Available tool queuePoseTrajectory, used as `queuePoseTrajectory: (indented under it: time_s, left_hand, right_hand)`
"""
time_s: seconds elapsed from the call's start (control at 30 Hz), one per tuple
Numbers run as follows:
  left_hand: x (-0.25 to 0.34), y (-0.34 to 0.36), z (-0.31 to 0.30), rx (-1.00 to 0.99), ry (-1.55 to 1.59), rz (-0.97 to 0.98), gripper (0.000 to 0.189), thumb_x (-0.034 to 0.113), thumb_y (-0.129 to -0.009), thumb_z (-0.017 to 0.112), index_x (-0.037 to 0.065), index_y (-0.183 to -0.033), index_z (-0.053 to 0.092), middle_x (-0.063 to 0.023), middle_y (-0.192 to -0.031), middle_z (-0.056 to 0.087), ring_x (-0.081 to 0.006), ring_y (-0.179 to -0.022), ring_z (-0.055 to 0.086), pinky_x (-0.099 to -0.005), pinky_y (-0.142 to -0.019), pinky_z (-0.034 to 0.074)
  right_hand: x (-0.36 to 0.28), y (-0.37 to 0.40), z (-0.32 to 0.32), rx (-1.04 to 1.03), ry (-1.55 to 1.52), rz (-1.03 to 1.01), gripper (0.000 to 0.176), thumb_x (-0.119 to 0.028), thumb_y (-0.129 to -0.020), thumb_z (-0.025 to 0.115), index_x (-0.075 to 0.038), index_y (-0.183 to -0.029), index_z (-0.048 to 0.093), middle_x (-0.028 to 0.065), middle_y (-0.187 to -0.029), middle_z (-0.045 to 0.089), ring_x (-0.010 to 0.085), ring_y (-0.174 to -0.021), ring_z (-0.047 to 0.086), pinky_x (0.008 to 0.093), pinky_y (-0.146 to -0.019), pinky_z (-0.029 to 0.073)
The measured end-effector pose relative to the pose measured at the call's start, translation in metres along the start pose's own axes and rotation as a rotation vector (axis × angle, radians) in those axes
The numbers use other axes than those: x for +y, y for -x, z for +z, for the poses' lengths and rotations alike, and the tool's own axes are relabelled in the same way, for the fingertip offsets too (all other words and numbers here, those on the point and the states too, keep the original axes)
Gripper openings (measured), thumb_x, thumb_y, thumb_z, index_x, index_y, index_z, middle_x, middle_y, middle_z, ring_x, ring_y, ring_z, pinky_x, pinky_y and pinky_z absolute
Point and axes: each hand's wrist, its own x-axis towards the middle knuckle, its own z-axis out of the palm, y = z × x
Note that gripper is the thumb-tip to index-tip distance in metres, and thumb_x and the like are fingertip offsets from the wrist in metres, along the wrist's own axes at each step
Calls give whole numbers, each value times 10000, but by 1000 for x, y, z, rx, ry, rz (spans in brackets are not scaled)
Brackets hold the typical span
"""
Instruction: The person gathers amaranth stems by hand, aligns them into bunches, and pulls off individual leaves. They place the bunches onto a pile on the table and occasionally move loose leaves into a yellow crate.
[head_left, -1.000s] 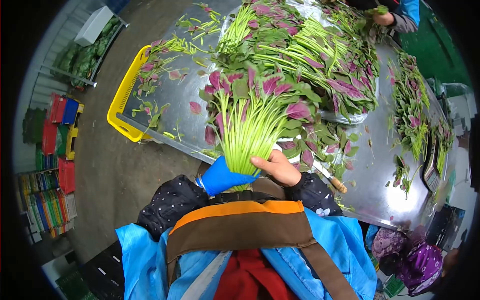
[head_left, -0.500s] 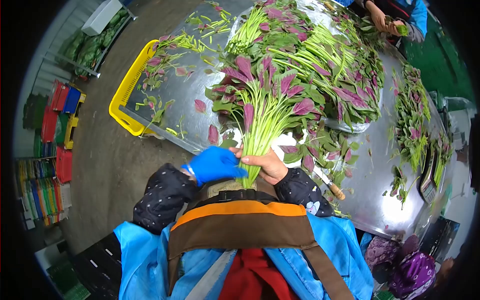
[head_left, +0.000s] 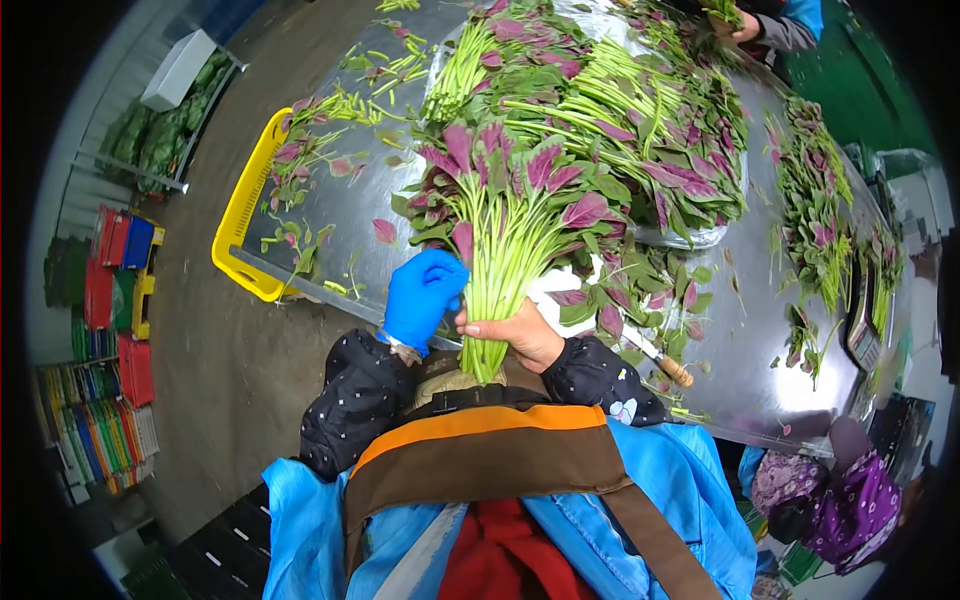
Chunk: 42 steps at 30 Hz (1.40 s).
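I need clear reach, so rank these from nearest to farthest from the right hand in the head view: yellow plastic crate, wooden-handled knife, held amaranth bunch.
1. Amaranth bunch: in the right hand.
2. Wooden-handled knife: to its right.
3. Yellow plastic crate: far left.

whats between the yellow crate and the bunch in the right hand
In the head view, the metal table with scattered loose leaves and, close beside the bunch, the blue-gloved left hand.
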Motion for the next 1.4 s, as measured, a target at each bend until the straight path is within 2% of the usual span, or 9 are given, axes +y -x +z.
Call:
queuePoseTrajectory:
  time_s: [0.17,0.3,0.4,0.53,0.77,1.0,1.2,1.3,1.4]
  left_hand:
    - [17,34,1,-12,273,33,108,99,-875,538,21,-926,484,-63,-854,597,-134,-824,566,-280,-768,434]
    - [1,56,-25,-246,510,3,107,115,-883,537,34,-931,487,-76,-826,594,-155,-739,575,-303,-662,459]
    - [8,69,-36,-314,-194,-321,145,156,-874,566,39,-950,527,-81,-827,598,-187,-713,589,-302,-639,469]
    - [-19,58,-62,-83,-1152,488,364,202,-778,703,63,-1096,593,-111,-1073,588,-218,-991,557,-344,-874,446]
    - [26,23,0,-343,-190,101,476,182,-781,697,10,-1193,531,-128,-1185,554,-194,-985,558,-344,-875,442]
    - [22,12,42,-380,-179,25,344,103,-828,633,-27,-1137,558,-97,-1049,627,-177,-936,591,-310,-814,465]
    - [32,13,60,-578,-208,138,472,138,-793,668,-35,-1203,513,-131,-1164,573,-211,-1056,547,-326,-903,425]
    - [19,6,58,-684,-359,76,509,130,-802,663,-26,-1249,477,-128,-1194,556,-207,-1103,524,-320,-933,409]
    - [4,2,50,-677,-292,-62,456,82,-817,639,-25,-1235,491,-116,-1145,583,-188,-1079,545,-308,-928,421]
  right_hand:
    - [6,-2,-7,-32,-59,-16,418,-21,-747,711,-20,-1118,518,96,-969,631,179,-901,617,317,-825,490]
    - [4,1,-6,-44,-162,31,416,-6,-749,702,-18,-1121,518,92,-974,632,176,-888,616,306,-823,491]
    - [7,3,-8,-68,-189,-19,391,-10,-746,705,-18,-1095,529,87,-963,632,176,-883,614,301,-824,486]
    - [-4,3,-6,-118,-35,-104,392,-13,-732,718,-21,-1077,531,82,-936,635,175,-865,620,307,-794,497]
    - [-56,1,-17,-168,275,-159,348,9,-706,721,-15,-1019,573,74,-909,644,153,-843,623,296,-756,507]
    - [0,25,-19,-208,87,-104,566,-41,-706,757,-35,-1201,484,68,-982,629,159,-901,604,306,-804,498]
    - [-26,64,-40,50,688,-719,474,-137,-697,776,-24,-1109,571,83,-1002,632,170,-911,565,317,-834,450]
    - [-109,155,-66,141,832,-333,377,-185,-760,742,-36,-1071,590,83,-993,634,174,-881,572,307,-809,457]
    - [-153,241,-101,494,804,-305,420,-124,-723,761,-23,-1089,579,37,-946,616,142,-873,559,300,-787,462]
